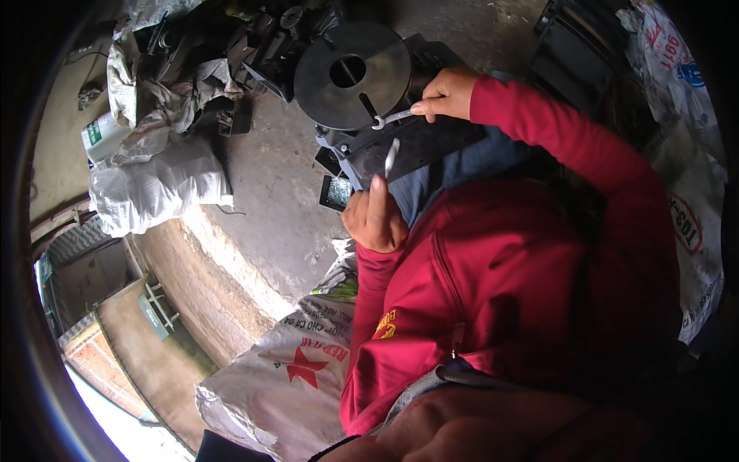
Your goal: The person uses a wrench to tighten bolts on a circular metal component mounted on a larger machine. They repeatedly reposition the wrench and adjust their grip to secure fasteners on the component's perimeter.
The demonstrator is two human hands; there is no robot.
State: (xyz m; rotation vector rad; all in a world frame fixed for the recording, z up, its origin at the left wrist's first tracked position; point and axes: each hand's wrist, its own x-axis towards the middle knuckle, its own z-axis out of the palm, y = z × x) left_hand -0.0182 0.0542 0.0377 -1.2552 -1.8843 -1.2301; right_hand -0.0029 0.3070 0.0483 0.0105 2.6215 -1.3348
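A dark metal machine part with a round disc (350, 77) on top sits on the concrete floor in front of me. My right hand (446, 92) grips a silver wrench (392, 118) whose head sits at the disc's lower edge. My left hand (373, 219) is held below the part, fingers closed around a second slim silver tool (391, 158) that points up toward it. Both arms wear red sleeves.
Grey-white sacks (154, 185) and dark metal scrap (223, 46) lie at the upper left. A small dark phone-like object (336, 192) lies by the part. A printed white sack (292, 377) lies below me, another sack (693, 223) at the right. Dark crates (577, 46) stand upper right.
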